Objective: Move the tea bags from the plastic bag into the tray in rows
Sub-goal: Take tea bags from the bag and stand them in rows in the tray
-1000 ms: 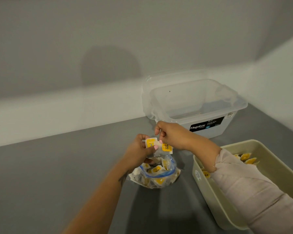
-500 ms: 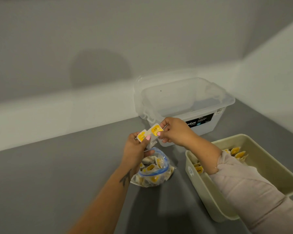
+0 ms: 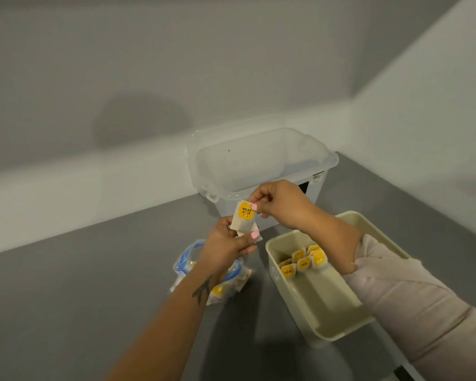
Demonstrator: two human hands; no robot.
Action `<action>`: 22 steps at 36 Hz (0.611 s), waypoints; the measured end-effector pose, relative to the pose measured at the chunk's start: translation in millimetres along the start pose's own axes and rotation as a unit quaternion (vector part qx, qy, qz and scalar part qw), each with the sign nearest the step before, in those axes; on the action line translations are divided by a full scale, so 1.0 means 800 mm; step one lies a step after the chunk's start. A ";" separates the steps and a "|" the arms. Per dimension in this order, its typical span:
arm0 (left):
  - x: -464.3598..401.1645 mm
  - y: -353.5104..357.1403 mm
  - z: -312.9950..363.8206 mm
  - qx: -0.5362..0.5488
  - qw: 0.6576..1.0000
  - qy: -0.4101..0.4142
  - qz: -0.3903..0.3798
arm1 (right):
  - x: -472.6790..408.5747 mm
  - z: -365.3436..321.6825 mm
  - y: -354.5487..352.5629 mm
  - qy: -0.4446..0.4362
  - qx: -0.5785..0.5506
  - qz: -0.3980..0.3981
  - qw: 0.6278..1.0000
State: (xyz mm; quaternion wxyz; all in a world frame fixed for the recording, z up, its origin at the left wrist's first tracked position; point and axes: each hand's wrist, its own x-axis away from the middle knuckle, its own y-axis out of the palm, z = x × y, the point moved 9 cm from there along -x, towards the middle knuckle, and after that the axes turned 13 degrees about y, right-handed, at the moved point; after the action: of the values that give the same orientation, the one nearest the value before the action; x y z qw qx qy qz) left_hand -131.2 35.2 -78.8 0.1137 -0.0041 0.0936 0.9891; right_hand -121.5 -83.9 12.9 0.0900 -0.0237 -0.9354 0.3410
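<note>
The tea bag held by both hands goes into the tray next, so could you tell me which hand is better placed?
Probably the right hand: it pinches the tea bag and the tray sits beneath that arm.

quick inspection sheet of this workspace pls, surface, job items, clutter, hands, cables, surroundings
surface: grey tabletop, matte.
job's things: plastic bag with blue rim lies on the table, tea bags inside; tea bag with a yellow label held up between both hands; beige tray holds a few tea bags standing at its far end.
clutter: clear storage box behind.
hands: left hand and right hand both pinch the held tea bag.
cables: nothing seen.
surroundings: plain grey walls meeting in a corner.
</note>
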 end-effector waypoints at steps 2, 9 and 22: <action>-0.001 0.013 -0.004 0.016 1.000 -0.008 -0.006 | 0.003 0.007 -0.014 -0.002 0.010 0.002 1.000; -0.003 0.040 -0.019 0.031 0.999 0.005 0.020 | 0.015 0.040 -0.073 -0.021 0.055 0.016 0.998; 0.016 0.063 -0.031 -0.043 0.987 0.063 0.139 | 0.023 0.126 -0.057 -0.018 0.262 -0.033 0.964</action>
State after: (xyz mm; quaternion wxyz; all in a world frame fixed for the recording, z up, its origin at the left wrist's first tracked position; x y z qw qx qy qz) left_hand -155.4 -14.5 -94.3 -0.0310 -0.0579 0.0579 0.9962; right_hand -157.7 -180.9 -30.6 0.0875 0.0378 -0.8151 0.5715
